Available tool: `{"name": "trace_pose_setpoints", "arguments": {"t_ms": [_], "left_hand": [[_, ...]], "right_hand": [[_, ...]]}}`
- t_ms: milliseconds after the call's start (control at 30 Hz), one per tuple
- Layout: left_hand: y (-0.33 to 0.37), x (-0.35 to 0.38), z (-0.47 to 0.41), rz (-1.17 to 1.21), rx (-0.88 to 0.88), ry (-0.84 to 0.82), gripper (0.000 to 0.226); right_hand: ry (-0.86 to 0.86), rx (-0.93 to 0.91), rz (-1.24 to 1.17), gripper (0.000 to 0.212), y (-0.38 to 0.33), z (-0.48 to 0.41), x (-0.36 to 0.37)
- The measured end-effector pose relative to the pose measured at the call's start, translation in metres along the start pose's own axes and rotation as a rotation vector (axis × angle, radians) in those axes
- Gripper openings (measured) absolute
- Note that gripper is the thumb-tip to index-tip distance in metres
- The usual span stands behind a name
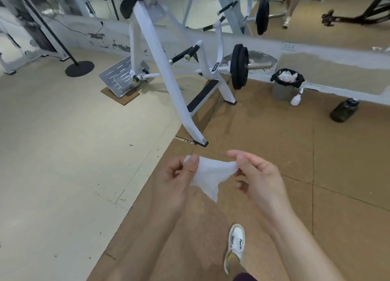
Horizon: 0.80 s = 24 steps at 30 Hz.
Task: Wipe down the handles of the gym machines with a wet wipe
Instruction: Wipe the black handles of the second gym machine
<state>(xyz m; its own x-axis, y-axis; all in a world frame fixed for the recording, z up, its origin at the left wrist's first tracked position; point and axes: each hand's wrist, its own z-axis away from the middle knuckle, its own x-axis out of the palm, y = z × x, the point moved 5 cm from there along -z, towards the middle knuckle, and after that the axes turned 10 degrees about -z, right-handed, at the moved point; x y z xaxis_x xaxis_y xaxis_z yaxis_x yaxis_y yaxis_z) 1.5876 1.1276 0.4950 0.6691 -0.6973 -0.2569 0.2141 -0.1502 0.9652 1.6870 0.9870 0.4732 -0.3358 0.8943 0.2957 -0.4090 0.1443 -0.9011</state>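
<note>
So a wet wipe (207,175) is held stretched out between both hands, low in the view over the brown floor mat (274,143). Its left edge is pinched by the left hand (175,181), thumb pressed on top and the fingers (193,162) curled in behind it. The right corner is pinched by the right hand (259,179) between thumb and forefinger, with the rest of that hand's fingers loosely curled underneath. One loose corner of the wipe is left hanging down in the middle.

The white gym machine (160,69) is seen straight ahead, well apart from the wipe. Its black-gripped handles (185,54) are stuck out just left of a black weight plate (239,66).

Over by the wall on the right, a bin (282,90) lined with a black bag is stuffed with white rubbish, and a white spray bottle (296,99) is parked just beside it. A white sneaker (236,244) is planted on the mat below the hands.
</note>
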Motion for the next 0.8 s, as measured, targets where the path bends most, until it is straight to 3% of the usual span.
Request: {"name": "trace_pose_setpoints", "arguments": {"t_ms": [133, 267, 400, 500, 600, 700, 800], "left_hand": [[0.017, 0.063, -0.099, 0.003, -0.015, -0.064, 0.040], [0.032, 0.111, -0.187, 0.000, -0.061, -0.055, 0.035], [0.029, 0.141, -0.278, 0.113, -0.201, -0.009, 0.028], [0.026, 0.163, -0.348, 0.415, -0.310, -0.068, 0.016], [0.025, 0.176, -0.421, 0.501, -0.304, -0.117, 0.018], [0.019, 0.181, -0.497, 0.425, -0.297, -0.150, 0.021], [0.016, 0.181, -0.566, 0.116, -0.228, -0.257, 0.021]], "right_hand": [[-0.357, -0.043, 0.300, 0.038, -0.043, -0.107, -0.002], [-0.468, 0.070, 0.370, 0.013, -0.078, -0.204, -0.003], [-0.451, 0.243, 0.259, 0.011, -0.101, -0.291, -0.007], [-0.417, 0.424, -0.195, 0.014, -0.115, -0.357, 0.009], [-0.293, 0.458, -0.492, 0.017, -0.124, -0.435, 0.031], [-0.108, 0.346, -0.367, 0.012, -0.133, -0.519, 0.052], [-0.107, 0.282, -0.219, 0.012, -0.154, -0.596, 0.078]]}}
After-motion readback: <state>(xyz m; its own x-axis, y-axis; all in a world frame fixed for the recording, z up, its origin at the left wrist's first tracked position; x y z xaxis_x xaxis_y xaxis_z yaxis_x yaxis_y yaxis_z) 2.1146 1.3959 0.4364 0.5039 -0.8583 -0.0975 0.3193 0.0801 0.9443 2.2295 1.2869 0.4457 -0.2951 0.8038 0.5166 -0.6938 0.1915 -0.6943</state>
